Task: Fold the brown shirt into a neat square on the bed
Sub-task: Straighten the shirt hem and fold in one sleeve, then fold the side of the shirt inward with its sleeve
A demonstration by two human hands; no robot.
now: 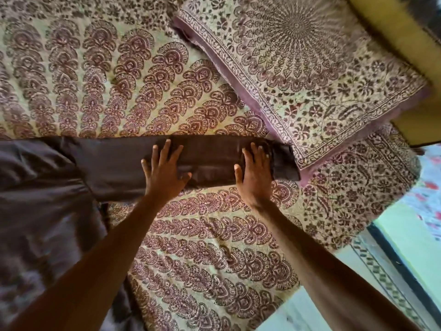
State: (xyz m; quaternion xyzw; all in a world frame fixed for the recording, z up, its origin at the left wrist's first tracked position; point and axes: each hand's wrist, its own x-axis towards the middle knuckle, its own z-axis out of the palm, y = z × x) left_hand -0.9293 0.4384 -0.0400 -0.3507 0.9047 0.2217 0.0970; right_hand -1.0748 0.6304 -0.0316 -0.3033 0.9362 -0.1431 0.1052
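One brown shirt [112, 163], spread flat on the bed [202, 235], body bunched off beyond the left hand, one sleeve stretched as a long band under both palms. Two hands, both pressed flat on that sleeve: left hand [164, 168] with fingers splayed, mid-band; right hand [255, 170] likewise flat (fingers spread, nothing pinched), near the cuff end. Set apart, a bare strip of brown cloth between them. One pillow [310, 75] just beyond the right hand, its purple-edged corner touching the sleeve's end. One patterned bedspread under everything, printed in maroon fans. Strip of pale floor [296, 314] on the near side of the right forearm.
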